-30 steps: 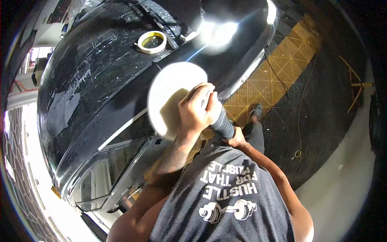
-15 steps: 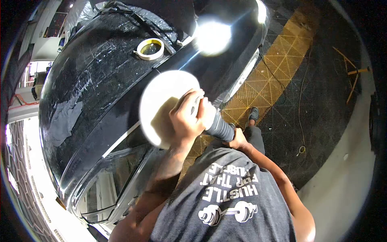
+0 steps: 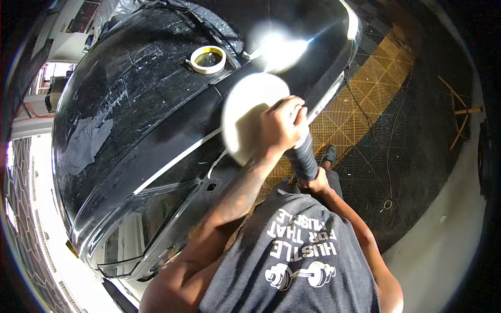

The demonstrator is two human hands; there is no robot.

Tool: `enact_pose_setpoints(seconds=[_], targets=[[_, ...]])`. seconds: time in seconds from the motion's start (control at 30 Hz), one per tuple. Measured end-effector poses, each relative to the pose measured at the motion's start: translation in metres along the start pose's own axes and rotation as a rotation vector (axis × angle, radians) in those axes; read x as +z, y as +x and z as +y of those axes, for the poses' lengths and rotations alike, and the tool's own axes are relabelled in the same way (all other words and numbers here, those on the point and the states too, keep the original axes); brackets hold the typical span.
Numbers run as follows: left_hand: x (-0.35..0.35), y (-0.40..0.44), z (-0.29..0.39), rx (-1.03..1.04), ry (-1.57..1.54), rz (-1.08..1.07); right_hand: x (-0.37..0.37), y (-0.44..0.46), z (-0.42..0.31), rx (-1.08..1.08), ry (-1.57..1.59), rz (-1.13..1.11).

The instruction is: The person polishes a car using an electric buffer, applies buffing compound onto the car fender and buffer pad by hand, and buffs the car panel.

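Observation:
My left hand is closed over the head of a black polisher, just behind its white round pad. Lower down, my right hand wraps round the rear end of the polisher's body; its fingers are partly hidden. The pad appears to lie against the glossy black panel of a car, beside a strip of white tape. A roll of tape rests on the dusty windshield, left of the pad. A grey cloth lies farther left on the dusty black surface.
A bright light reflection glares off the panel ahead. Yellow and black floor tiles run along the car's right side. A thin cord trails over the floor, and a yellow stand is at the far right.
The polisher and both hands have moved right along the panel, with the pad also a little farther forward. More of the panel and white tape behind the pad shows. Both hands keep their grip.

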State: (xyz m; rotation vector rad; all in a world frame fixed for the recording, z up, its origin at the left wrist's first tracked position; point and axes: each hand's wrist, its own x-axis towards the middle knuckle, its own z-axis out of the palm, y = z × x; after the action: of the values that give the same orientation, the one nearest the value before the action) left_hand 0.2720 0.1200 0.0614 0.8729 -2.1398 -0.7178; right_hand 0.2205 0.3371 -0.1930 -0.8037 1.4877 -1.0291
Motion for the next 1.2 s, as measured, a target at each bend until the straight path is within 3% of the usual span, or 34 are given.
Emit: enact_pose_setpoints(seconds=[0.07,0.1,0.17,0.23,0.3,0.37,0.43,0.5,0.57,0.63,0.7,0.77,0.9,0.97,1.1,1.2], targets=[[-0.034,-0.013,0.01,0.045,0.048,0.09,0.008,0.003,-0.003,-0.116,0.015,-0.025],[-0.052,-0.02,0.017,0.02,0.071,0.117,0.01,0.004,-0.015,-0.19,-0.125,-0.026],[-0.075,-0.028,0.023,0.042,0.078,0.205,0.003,0.006,-0.049,-0.102,-0.197,-0.105],[-0.086,-0.027,0.03,-0.001,0.076,0.174,-0.018,0.004,-0.077,-0.154,-0.227,-0.118],[-0.076,-0.014,0.028,-0.029,0.055,0.154,-0.037,-0.002,-0.103,-0.166,-0.29,-0.104],[-0.051,0.003,0.025,-0.083,-0.008,0.133,-0.052,0.004,-0.071,-0.155,-0.235,-0.097],[-0.021,0.022,0.015,-0.109,-0.05,0.096,-0.074,0.004,-0.077,-0.08,-0.398,-0.133],[-0.003,0.044,0.014,-0.113,-0.013,-0.001,-0.085,0.003,-0.074,-0.038,-0.214,-0.015],[0.003,0.05,0.015,-0.158,-0.002,-0.051,-0.086,0.015,-0.043,0.03,-0.27,0.018],[-0.005,0.038,0.015,-0.158,0.007,0.07,-0.085,0.026,-0.048,-0.062,-0.158,-0.03],[-0.024,0.02,0.02,-0.139,0.019,0.221,-0.092,0.027,-0.06,-0.094,-0.272,-0.06],[-0.044,0.002,0.027,-0.107,-0.008,0.248,-0.096,0.041,-0.072,-0.199,-0.402,-0.238],[-0.041,0.004,0.026,-0.115,0.041,0.248,-0.11,0.038,-0.1,-0.115,-0.476,-0.215],[-0.02,0.019,0.013,-0.15,-0.035,0.192,-0.118,0.041,-0.066,-0.049,-0.377,-0.157],[0.017,0.062,0.007,-0.17,-0.041,0.065,-0.136,0.033,-0.113,-0.064,-0.34,-0.077],[-0.001,0.048,0.008,-0.148,-0.035,0.151,-0.137,0.041,-0.108,-0.077,-0.322,-0.109]])
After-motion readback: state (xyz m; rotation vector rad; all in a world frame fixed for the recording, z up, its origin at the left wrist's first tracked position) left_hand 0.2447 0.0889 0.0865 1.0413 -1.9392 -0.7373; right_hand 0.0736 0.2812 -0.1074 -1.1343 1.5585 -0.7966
